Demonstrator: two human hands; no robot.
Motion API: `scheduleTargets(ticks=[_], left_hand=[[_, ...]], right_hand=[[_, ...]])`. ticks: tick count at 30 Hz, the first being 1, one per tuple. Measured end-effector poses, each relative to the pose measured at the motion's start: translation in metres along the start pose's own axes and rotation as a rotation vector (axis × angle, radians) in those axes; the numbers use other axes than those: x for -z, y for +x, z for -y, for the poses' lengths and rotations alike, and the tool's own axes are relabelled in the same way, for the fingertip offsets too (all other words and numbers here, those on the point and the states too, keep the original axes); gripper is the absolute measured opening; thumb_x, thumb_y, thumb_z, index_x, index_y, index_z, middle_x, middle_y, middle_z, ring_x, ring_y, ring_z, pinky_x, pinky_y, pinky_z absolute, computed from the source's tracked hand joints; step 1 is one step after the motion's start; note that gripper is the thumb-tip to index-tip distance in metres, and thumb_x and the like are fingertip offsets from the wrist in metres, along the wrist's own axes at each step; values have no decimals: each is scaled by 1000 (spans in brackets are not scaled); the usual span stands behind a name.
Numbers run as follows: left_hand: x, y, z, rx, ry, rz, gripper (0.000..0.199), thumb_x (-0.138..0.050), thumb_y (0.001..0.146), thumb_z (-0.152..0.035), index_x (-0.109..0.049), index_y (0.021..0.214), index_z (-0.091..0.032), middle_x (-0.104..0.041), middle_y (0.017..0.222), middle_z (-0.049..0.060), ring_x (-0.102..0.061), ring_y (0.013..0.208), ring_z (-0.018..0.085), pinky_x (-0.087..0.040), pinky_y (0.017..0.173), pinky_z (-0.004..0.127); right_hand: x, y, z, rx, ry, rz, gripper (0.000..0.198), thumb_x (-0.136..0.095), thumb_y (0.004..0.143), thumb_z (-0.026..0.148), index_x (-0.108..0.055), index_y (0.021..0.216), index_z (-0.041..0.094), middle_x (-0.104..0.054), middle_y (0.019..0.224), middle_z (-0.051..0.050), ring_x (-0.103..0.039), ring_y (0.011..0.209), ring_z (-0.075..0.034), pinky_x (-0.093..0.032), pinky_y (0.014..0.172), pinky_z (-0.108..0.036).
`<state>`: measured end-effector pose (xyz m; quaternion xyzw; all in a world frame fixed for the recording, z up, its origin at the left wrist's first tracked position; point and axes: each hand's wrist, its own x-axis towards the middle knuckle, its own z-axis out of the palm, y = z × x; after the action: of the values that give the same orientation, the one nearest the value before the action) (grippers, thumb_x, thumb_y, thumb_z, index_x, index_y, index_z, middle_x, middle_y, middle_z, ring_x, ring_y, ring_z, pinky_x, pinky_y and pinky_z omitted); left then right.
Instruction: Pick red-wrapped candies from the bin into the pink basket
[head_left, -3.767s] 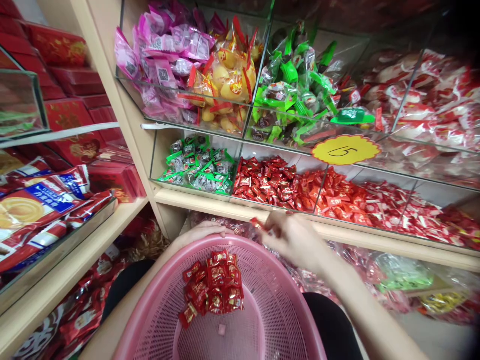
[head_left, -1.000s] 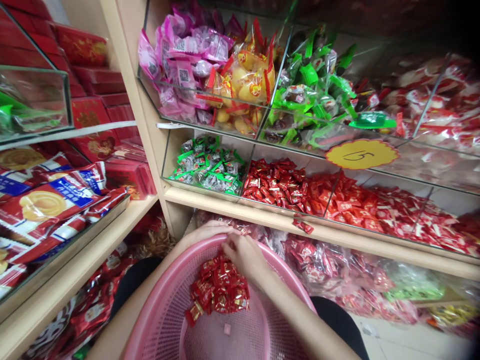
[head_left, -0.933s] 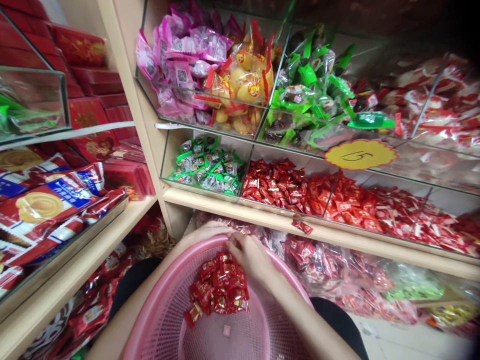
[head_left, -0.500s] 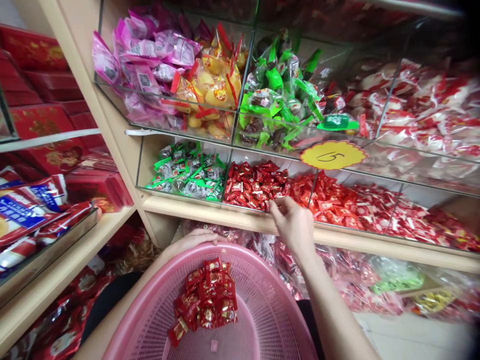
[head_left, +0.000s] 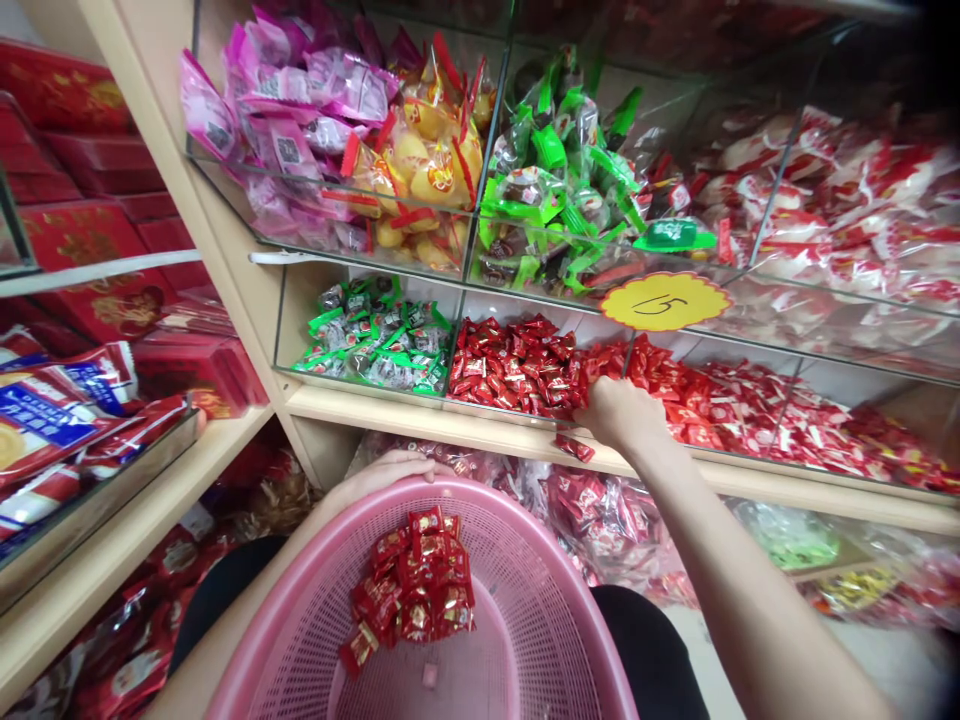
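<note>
Red candies (head_left: pixel 416 575) in pink basket (head_left: pixel 559 590), left hand (head_left: pixel 388 472) holding rim (head_left: pixel 487 490), right hand (head_left: pixel 622 412) at shelf (head_left: pixel 420 417), grip hidden.

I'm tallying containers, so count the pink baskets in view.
1. The pink basket is at the lower middle of the picture, nearer than the wooden ledge, with red-wrapped candies inside. Another could be hidden, but none shows.

The right hand (head_left: pixel 626 415) hides its own fingertips and some red candies (head_left: pixel 517 365) behind it — any hold can't be told — while the basket (head_left: pixel 525 570) below-left is cut off by the bottom edge and the bags (head_left: pixel 885 180) to its upper right blur.
</note>
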<state>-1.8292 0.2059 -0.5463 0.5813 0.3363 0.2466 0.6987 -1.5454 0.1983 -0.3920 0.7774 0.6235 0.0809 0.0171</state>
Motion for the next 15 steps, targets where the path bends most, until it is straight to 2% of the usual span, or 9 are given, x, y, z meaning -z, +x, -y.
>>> scheduleTargets(ticks=[4,9,12,15], left_hand=[[2,0,2,-6,15,4,25,-57,79,-38,-62,72,-15,-62,114,5,-58,101,18,-38,92,27],[2,-1,2,-22,39,10,25,-57,79,-38,-65,74,-15,-63,112,4,-58,100,19,-39,92,27],[1,-1,1,-21,44,-2,25,-56,79,-37,-67,75,-15,-64,111,5,-58,100,20,-40,91,28],[-1,0,1,-30,50,-13,25,-55,80,-37,-70,80,-16,-64,110,5,-57,102,20,-39,93,28]], right_hand=[[-1,-3,-1,2,-28,-26,23,-53,73,20,-66,89,10,-66,85,-18,-63,76,-27,-43,58,-33],[3,-26,-6,-16,30,-219,25,-46,80,27,-66,76,13,-64,71,-14,-60,66,-23,-36,52,-29],[4,-50,0,41,218,-334,28,-43,84,33,-64,76,16,-61,61,-8,-56,56,-19,-33,52,-27],[-9,-74,21,258,545,-260,26,-40,87,31,-62,81,18,-59,57,-2,-50,49,-13,-31,52,-24]])
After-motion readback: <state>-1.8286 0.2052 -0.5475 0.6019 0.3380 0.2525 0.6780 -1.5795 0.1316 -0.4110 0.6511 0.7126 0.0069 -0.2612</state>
